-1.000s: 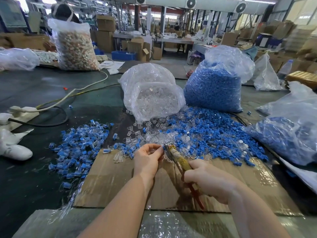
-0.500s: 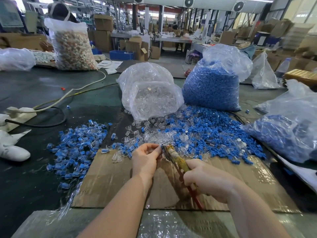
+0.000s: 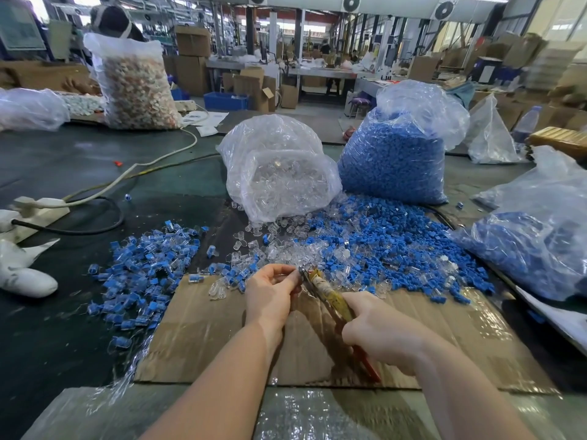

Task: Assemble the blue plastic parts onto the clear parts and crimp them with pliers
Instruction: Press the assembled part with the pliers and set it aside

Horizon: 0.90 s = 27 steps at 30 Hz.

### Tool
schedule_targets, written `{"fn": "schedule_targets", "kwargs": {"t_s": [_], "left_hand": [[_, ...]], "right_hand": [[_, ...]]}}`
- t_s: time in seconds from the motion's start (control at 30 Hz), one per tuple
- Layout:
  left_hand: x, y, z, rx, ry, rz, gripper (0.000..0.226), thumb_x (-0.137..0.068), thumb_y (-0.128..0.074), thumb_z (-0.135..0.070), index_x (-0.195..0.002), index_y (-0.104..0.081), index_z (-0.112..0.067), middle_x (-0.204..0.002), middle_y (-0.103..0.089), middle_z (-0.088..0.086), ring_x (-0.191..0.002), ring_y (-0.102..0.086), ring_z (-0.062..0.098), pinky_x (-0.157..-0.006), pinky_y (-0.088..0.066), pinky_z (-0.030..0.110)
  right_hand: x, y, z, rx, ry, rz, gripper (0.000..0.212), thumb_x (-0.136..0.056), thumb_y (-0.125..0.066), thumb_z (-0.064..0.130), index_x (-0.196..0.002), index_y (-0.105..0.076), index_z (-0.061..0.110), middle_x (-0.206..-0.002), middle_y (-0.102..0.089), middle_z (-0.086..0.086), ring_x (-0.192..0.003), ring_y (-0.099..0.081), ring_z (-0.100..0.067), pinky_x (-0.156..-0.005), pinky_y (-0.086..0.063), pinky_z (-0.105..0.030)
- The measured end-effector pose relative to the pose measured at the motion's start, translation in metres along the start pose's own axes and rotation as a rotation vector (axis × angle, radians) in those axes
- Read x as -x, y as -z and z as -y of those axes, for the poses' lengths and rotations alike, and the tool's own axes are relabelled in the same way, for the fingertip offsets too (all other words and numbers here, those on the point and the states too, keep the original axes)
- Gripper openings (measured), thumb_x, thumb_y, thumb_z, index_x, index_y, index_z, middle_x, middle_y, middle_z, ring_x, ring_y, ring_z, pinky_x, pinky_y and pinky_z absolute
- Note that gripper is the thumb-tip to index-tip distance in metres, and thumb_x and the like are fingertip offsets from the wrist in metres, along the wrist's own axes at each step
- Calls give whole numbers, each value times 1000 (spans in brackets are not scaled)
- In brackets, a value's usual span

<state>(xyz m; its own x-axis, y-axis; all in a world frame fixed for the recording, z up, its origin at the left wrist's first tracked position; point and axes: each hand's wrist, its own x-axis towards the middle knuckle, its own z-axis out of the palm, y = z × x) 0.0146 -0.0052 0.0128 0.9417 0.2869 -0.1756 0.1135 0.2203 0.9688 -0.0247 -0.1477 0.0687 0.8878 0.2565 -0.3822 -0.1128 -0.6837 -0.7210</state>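
My right hand [image 3: 378, 331] grips the pliers [image 3: 327, 290] by their handles, jaws pointing up-left. My left hand [image 3: 270, 293] pinches a small part at the jaw tips; the part itself is mostly hidden by my fingers. Both hands hover over a taped cardboard sheet [image 3: 203, 331]. Just beyond them lies a loose pile of blue parts [image 3: 397, 246] mixed with clear parts [image 3: 279, 252]. A separate heap of joined blue-and-clear pieces [image 3: 143, 271] lies to the left.
A bag of clear parts [image 3: 279, 173] and a bag of blue parts [image 3: 397, 154] stand behind the piles. Another bag of blue parts [image 3: 533, 242] lies at right. A power strip with cables [image 3: 38, 208] and a white glove [image 3: 22, 277] lie at left.
Both hands stay together at the plier jaws. The view has shifted only slightly; the piles have not changed.
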Motion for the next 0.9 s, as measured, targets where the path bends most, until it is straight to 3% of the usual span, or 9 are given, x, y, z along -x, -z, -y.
{"fn": "schedule_targets", "kwargs": {"t_s": [0.17, 0.27, 0.33, 0.4, 0.47, 0.57, 0.63, 0.77, 0.9], "left_hand": [[0, 0, 1, -7, 0, -10, 8, -85, -63, -2, -87, -65, -9, -83, -68, 13, -60, -63, 10, -49, -52, 18], [-1, 0, 3, 5, 6, -10, 8, -85, -63, -2, -87, -65, -10, -81, -68, 11, -61, -63, 10, -52, -54, 19], [-1, 0, 4, 6, -5, -9, 8, -85, -63, -2, -86, -65, -10, -80, -68, 11, -63, -63, 11, -53, -54, 19], [-1, 0, 5, 0, -22, -9, 9, -85, -63, -3, -85, -65, -12, -82, -68, 10, -68, -63, 14, -54, -53, 20], [-1, 0, 5, 12, -31, -14, 9, -85, -62, -3, -85, -64, -12, -82, -67, 9, -69, -63, 14, -54, -53, 20], [1, 1, 6, 25, -41, -19, 10, -85, -62, -3, -85, -64, -12, -77, -67, 5, -62, -62, 8, -52, -51, 18], [2, 2, 6, 11, -59, -17, 10, -85, -63, -3, -86, -64, -13, -74, -67, 4, -59, -60, 6, -52, -51, 17], [5, 3, 8, -65, -131, 0, 15, -86, -62, -3, -84, -65, -18, -76, -67, 3, -68, -61, 12, -62, -51, 23], [10, 3, 13, -193, -246, 28, 18, -87, -61, -7, -89, -68, -24, -81, -67, -7, -74, -62, -2, -66, -47, 10]], "right_hand": [[0, -1, -1, 3, 44, -47, 30, -83, -42, -5, -76, -57, 20, -70, -60, 0, -65, -59, -18, -64, -54, -33], [-1, -1, -2, -17, 8, -15, 25, -82, -47, -3, -87, -58, 18, -83, -62, -5, -74, -62, -20, -70, -55, -34], [0, -1, -4, -114, -17, 22, 29, -78, -50, -6, -97, -58, 15, -95, -63, -13, -86, -66, -29, -79, -56, -45], [2, -1, -6, -279, -35, 39, 38, -75, -51, -11, -102, -59, 15, -96, -65, -21, -89, -66, -37, -77, -55, -54], [2, -6, -8, -371, -25, -4, 45, -72, -50, -14, -104, -61, 16, -94, -65, -22, -84, -67, -37, -72, -57, -51], [-3, -15, -10, -253, 40, -189, 48, -73, -51, -13, -110, -58, 16, -98, -59, -12, -74, -64, -22, -55, -54, -30], [-7, -14, -15, -234, 39, -309, 49, -75, -52, -11, -115, -53, 18, -96, -55, -6, -70, -59, -20, -54, -50, -31], [-21, -3, -36, 118, -73, -564, 66, -81, -62, 13, -141, -35, 23, -118, -47, -8, -112, -45, -29, -94, -42, -44], [-29, 3, -53, 371, -215, -728, 68, -82, -66, 42, -139, -35, 23, -120, -47, -10, -117, -40, -27, -101, -33, -44]]}}
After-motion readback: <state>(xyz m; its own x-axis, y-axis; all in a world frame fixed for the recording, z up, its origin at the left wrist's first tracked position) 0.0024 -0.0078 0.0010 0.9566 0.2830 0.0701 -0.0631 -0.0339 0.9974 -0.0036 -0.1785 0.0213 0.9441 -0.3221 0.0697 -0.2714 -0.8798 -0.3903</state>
